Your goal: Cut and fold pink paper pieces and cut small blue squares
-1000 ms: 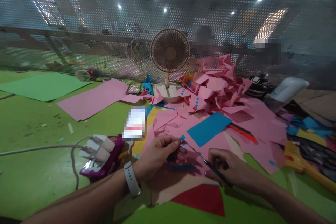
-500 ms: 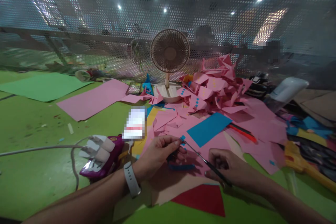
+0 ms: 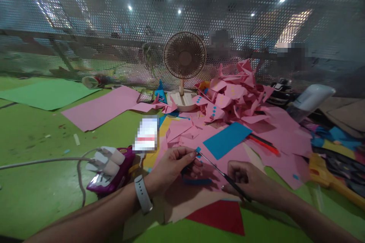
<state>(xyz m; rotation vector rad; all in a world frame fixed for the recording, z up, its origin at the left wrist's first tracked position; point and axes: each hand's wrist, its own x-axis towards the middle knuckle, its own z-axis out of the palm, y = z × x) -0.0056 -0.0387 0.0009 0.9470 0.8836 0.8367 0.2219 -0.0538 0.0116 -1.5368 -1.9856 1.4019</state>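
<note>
My left hand [image 3: 177,164], with a white watch [image 3: 143,194] on the wrist, pinches a tiny piece of blue paper [image 3: 198,149] between thumb and forefinger. My right hand [image 3: 251,182] is closed around a slim tool with a black handle [image 3: 235,186] and a thin metal shaft; its exact kind is unclear. The tip of the shaft meets the blue piece at my left fingertips. Beneath the hands lies pink paper [image 3: 216,171], with a dark blue strip [image 3: 196,181] under my left fingers. A blue paper rectangle [image 3: 227,140] rests just beyond.
A heap of folded pink paper [image 3: 236,95] rises beside a small fan [image 3: 184,57]. A phone [image 3: 146,133] and white plug adapters [image 3: 108,161] lie to the left. A red pen [image 3: 265,145], yellow-handled tool [image 3: 321,169] and red paper [image 3: 221,214] are nearby.
Almost nothing differs. The tool's tip and the small blue piece keep their places at my left fingertips; my right hand has shifted only very slightly.
</note>
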